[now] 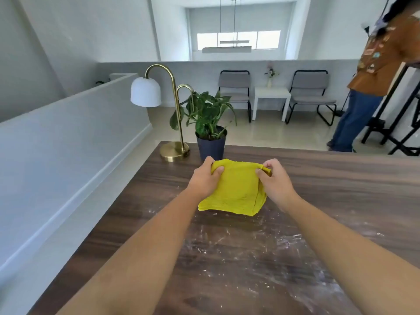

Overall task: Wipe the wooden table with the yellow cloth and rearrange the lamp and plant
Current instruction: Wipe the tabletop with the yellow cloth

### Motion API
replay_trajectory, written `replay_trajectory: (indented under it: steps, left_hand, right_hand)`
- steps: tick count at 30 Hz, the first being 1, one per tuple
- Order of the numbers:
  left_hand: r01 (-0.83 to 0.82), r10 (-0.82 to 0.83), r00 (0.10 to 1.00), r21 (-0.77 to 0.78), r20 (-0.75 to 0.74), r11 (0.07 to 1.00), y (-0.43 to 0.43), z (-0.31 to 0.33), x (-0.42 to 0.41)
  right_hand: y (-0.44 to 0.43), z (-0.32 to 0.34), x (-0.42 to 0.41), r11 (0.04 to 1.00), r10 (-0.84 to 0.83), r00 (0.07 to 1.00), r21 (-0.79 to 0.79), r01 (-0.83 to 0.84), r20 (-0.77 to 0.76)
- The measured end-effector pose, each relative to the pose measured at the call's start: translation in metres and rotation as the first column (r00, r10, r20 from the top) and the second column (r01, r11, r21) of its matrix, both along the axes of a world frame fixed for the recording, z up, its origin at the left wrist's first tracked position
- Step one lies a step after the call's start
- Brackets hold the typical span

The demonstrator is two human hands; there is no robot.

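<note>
A folded yellow cloth [236,189] lies on the dark wooden table [341,189], its far edge lifted. My left hand [204,178] pinches the cloth's far left corner and my right hand [275,180] pinches its far right corner. White powdery smears [261,244] cover the table in front of the cloth. At the table's far left corner stands a brass lamp [175,148] with a white dome shade [145,92]. Right beside it is a green plant in a dark pot [211,146], just beyond my left hand.
A white half wall [68,133] runs along the table's left side. Beyond the table are two grey chairs [311,87], a small white side table [270,94], a standing person in an orange shirt [381,64] and black stand legs [397,123] at the right.
</note>
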State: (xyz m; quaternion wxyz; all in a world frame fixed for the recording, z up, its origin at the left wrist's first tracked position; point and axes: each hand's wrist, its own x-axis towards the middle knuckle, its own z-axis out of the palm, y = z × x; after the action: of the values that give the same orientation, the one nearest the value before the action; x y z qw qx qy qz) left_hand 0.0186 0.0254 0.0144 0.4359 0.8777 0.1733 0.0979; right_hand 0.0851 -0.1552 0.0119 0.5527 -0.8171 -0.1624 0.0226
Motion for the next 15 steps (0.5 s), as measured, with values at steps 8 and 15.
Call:
replay_trajectory:
  steps: [8, 15]
  left_hand:
    - [0.05, -0.053, 0.997, -0.046, -0.063, 0.998, -0.033, -0.033, 0.067]
    - [0.067, -0.025, 0.993, 0.394, -0.112, 0.917, 0.0, -0.046, 0.08]
  right_hand:
    - [-0.03, -0.015, 0.06, 0.971, -0.212, 0.976, -0.126, 0.203, -0.059]
    - [0.0, -0.032, 0.07, 0.851, -0.135, 0.975, -0.483, 0.205, 0.176]
